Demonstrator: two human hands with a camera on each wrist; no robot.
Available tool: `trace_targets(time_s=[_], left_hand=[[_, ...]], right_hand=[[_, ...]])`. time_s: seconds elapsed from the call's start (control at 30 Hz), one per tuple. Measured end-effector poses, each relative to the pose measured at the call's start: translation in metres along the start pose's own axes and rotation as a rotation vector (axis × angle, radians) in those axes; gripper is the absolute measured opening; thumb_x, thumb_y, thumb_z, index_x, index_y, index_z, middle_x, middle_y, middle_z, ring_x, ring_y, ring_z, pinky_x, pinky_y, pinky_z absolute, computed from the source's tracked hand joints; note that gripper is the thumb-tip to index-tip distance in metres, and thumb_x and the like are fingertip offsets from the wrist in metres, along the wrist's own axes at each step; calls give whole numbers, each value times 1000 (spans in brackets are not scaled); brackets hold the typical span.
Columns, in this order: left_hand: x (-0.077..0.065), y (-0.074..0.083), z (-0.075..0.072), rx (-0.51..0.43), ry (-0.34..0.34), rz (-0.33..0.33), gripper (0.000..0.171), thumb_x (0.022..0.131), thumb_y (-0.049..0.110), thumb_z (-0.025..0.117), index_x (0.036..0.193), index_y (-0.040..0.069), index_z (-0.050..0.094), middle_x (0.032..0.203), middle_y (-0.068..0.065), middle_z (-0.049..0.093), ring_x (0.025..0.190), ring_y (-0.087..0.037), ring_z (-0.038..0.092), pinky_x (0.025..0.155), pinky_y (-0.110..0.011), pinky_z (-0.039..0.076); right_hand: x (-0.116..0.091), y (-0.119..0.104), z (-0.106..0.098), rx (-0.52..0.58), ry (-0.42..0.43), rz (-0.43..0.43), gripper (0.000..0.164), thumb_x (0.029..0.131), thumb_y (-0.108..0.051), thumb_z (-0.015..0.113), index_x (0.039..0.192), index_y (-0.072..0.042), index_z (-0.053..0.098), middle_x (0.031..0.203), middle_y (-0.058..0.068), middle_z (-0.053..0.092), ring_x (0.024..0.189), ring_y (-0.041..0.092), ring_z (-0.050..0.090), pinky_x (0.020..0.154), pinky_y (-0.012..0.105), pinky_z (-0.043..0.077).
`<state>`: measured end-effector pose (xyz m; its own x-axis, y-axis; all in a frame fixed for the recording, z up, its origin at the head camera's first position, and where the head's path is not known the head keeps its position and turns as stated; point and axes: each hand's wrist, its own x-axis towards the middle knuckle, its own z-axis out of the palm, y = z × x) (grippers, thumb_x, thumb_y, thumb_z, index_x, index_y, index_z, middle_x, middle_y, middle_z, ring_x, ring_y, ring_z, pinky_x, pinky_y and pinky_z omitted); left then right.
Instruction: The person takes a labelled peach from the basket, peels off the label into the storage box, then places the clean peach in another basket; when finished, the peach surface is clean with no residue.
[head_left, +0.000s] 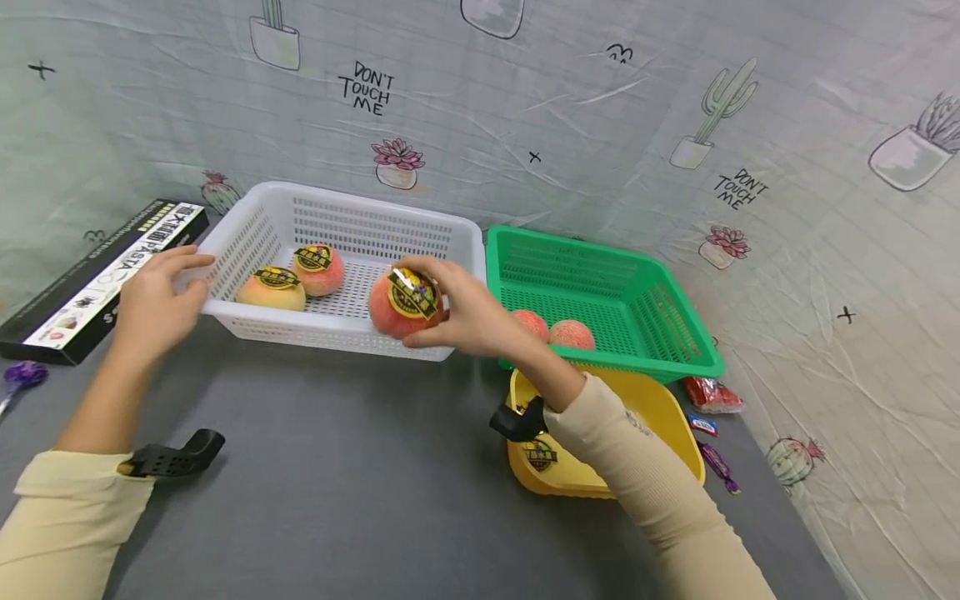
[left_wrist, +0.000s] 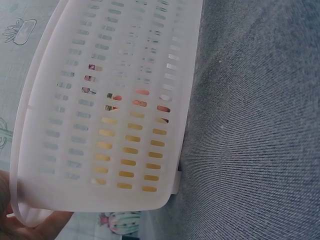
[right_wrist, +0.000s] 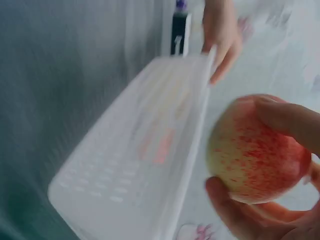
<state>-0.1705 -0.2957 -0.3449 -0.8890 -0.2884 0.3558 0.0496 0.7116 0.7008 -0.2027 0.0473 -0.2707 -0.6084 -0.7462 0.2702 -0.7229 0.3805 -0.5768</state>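
My right hand [head_left: 476, 312] grips a red and yellow peach [right_wrist: 255, 150] with a black and gold sticker, thumb and fingers around its sides. The peach is over the right front part of a white plastic basket [head_left: 345, 337]. Inside the basket lie a yellowish peach [head_left: 266, 296] and a pinker peach [head_left: 322, 279], both with stickers. At the basket's left end, my left hand [head_left: 161, 296] holds the rim between thumb and fingers. The left wrist view shows those fingers at the rim's corner, with the yellow fruit visible through the slots.
Right of the white basket stands a green basket [head_left: 645, 362] with two peaches [head_left: 572, 335] inside. Before it sits a yellow basket [head_left: 682, 425], partly behind my right arm. A black pasta box [head_left: 97, 283] lies at left; small wrapped sweets [head_left: 717, 467] lie at right.
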Motion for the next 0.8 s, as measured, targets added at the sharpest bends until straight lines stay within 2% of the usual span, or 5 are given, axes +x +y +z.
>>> trace_targets(time_s=[0.3, 0.47, 0.63, 0.7, 0.8], left_hand=[[2, 1, -5, 28, -11, -6, 40, 93, 6, 38, 127, -13, 50, 145, -25, 34, 133, -45, 26, 99, -62, 27], [-4, 16, -7, 48, 45, 91, 39, 92, 4, 42, 125, -15, 49, 141, -31, 33, 132, -48, 24, 105, -61, 18], [-23, 61, 8, -11, 55, 407, 29, 88, -2, 54, 116, -9, 59, 128, -26, 50, 123, -45, 40, 106, -55, 25], [-32, 78, 20, -47, -11, 592, 26, 85, -5, 60, 110, -5, 63, 119, -21, 58, 115, -40, 49, 102, -51, 33], [-48, 96, 39, -91, -224, 791, 27, 82, -6, 66, 108, 2, 66, 113, -11, 63, 108, -30, 56, 93, -44, 43]], right_hand=[[-90, -13, 24, 11, -216, 38, 73, 67, -12, 87, 130, -19, 51, 119, -3, 50, 103, 11, 45, 74, 22, 49], [-119, -5, 44, 20, -310, 119, 75, 68, -14, 87, 132, -26, 50, 117, -3, 49, 106, 7, 47, 85, 22, 44], [-135, 3, 55, 19, -331, 148, 75, 68, -14, 87, 132, -25, 49, 116, -2, 48, 107, 7, 47, 88, 22, 43], [-138, 4, 56, 19, -329, 152, 75, 68, -13, 87, 132, -25, 49, 117, -2, 48, 107, 7, 47, 88, 23, 43], [-141, 5, 58, 13, -328, 155, 74, 69, -13, 86, 132, -24, 49, 117, -1, 48, 107, 7, 47, 88, 22, 43]])
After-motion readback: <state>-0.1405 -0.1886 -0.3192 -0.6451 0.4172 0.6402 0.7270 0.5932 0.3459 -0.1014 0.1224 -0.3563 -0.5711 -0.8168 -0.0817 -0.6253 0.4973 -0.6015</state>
